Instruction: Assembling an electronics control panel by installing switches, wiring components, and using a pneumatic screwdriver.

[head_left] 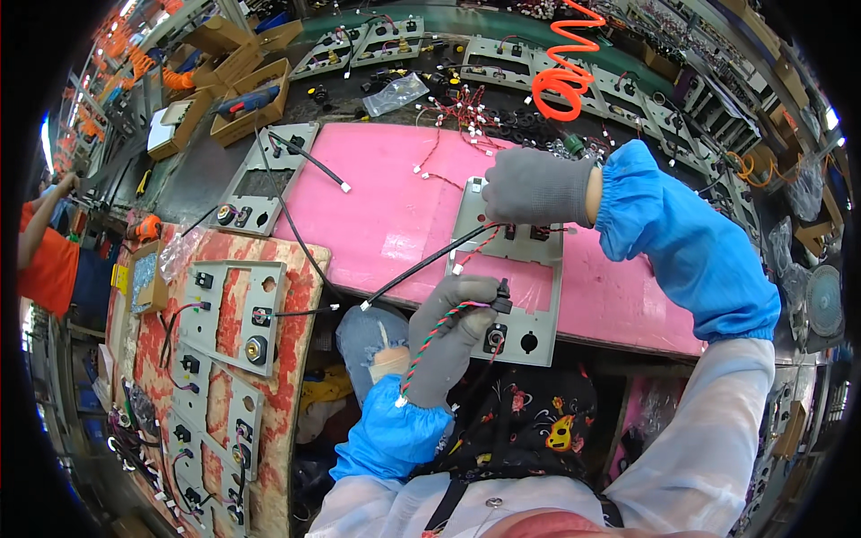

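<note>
A grey metal panel (538, 325) with cutouts and fitted black parts lies on a pink-covered table in front of me. My left hand (451, 334), in a grey glove, is closed on a small black connector (505, 298) by the panel's left edge. Twisted red, green and purple wires (429, 342) trail from it down over the glove to a white plug. Above the panel's far end, my gloved right hand (538, 186) is curled into a fist; what its fingers hold, if anything, is hidden. A black cable (417, 272) runs leftward from the panel.
Similar wired panels (229, 309) lie on a worn red board at left, with another panel (269, 175) beyond. Red wire bundles (462, 112) lie at the back, under an orange coiled hose (560, 90). A co-worker's orange sleeve (45, 260) shows at far left.
</note>
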Demonstrator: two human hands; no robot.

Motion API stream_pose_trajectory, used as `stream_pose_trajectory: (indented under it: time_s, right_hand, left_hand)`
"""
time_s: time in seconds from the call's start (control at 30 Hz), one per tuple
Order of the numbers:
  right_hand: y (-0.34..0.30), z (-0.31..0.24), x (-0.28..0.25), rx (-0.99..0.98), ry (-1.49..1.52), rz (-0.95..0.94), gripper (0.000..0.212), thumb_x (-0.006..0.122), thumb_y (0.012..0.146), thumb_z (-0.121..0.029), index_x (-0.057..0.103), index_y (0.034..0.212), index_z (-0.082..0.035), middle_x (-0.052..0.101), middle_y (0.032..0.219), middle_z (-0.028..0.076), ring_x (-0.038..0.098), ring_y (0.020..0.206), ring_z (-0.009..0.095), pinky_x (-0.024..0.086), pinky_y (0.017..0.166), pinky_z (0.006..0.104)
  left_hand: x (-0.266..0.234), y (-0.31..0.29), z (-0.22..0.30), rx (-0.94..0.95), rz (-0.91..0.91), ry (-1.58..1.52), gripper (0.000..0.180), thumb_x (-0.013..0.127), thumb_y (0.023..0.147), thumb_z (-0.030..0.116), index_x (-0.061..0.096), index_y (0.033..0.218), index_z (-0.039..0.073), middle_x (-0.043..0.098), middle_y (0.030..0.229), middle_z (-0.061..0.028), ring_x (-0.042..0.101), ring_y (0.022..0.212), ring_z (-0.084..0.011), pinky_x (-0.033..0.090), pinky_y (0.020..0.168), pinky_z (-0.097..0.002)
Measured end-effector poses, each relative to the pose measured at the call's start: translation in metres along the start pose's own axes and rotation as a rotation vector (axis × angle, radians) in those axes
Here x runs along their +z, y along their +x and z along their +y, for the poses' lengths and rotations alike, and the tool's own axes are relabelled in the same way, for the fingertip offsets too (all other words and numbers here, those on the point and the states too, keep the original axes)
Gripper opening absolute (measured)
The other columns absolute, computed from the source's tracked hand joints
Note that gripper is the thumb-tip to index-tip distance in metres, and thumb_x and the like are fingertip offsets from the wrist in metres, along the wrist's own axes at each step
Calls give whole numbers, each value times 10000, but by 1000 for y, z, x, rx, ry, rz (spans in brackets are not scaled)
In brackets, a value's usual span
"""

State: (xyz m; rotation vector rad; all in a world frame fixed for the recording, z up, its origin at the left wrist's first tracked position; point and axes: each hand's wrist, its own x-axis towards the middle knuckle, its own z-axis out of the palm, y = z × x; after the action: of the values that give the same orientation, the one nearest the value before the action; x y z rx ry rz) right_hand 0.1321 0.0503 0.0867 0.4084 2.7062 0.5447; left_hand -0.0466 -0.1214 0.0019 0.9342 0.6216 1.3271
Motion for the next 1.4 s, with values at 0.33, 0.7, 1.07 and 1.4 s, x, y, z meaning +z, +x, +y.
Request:
stream_pose_trajectory:
  time_s: [0.33, 0.7, 1.07, 1.4]
  right_hand:
    - [-7, -8, -20, 246, 127, -131, 61, 624, 799, -144, 682, 797, -127, 654, 810, 58, 666, 769, 275, 531, 639, 394]
    - [-32, -33, 15, 458, 466, 349, 230, 638, 742, -5, 701, 927, -127, 645, 1079, 43, 604, 1043, 261, 510, 840, 383]
    - [-53, -81, 27, 799, 470, 883, 269, 630, 799, -72, 667, 1059, -136, 631, 1153, 69, 585, 1079, 291, 463, 910, 419]
    - [-73, -131, 27, 1390, 838, 274, 353, 598, 877, -367, 652, 1075, -80, 677, 962, 150, 661, 911, 338, 524, 741, 444]
  left_hand:
    - [10, 5, 35, 367, 42, 166, 215, 675, 886, 109, 625, 1067, 4, 669, 1009, -79, 626, 938, -160, 493, 874, -301]
    - [-8, 107, 83, -25, 11, 575, 255, 636, 890, 115, 634, 1111, -11, 679, 963, -86, 650, 854, -133, 539, 763, -271]
    - [-1, 166, 42, -290, -303, 1120, 237, 703, 839, 72, 683, 1062, -6, 703, 849, -70, 655, 693, -125, 532, 617, -266]
    - [13, 158, 39, -105, -215, 1727, 209, 740, 808, 214, 744, 965, 76, 717, 821, -106, 679, 731, -205, 524, 696, -335]
